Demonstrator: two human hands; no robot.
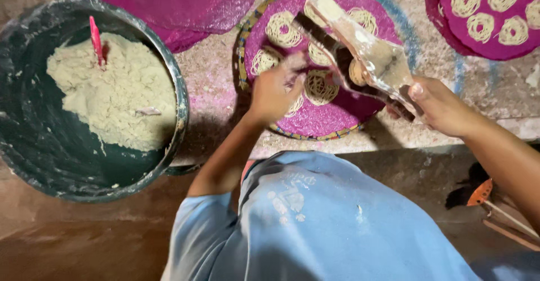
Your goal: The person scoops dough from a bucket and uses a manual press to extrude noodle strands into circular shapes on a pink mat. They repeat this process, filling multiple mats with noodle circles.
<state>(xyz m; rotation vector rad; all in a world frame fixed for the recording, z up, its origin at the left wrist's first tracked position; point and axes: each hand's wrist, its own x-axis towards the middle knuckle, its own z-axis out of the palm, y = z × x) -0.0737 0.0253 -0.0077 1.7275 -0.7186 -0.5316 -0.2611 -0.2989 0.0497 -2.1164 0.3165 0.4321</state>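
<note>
The wooden dough press (360, 50) was over the round mat (320, 120), w/ its long axis slanted from the mat's far edge down to its near right edge. The right hand (441, 109) was closed around the lower handle end, thumb on top. The left hand (275, 90) was at the press's middle, on the left side, fingers curled against it; I cannot tell if they really gripped it or only touched. So the press lay to the right of the left fingers, and both hands were on it. Below the press, coiled noodle spirals (319, 87) lay on the mat's magenta cloth, approx. in a ring. At left stood a dark tub (180, 95) w/ pale dough (112, 92) and a pink stick (95, 39) upright in it. A second mat (444, 22) w/ spirals was at the far right.
</note>
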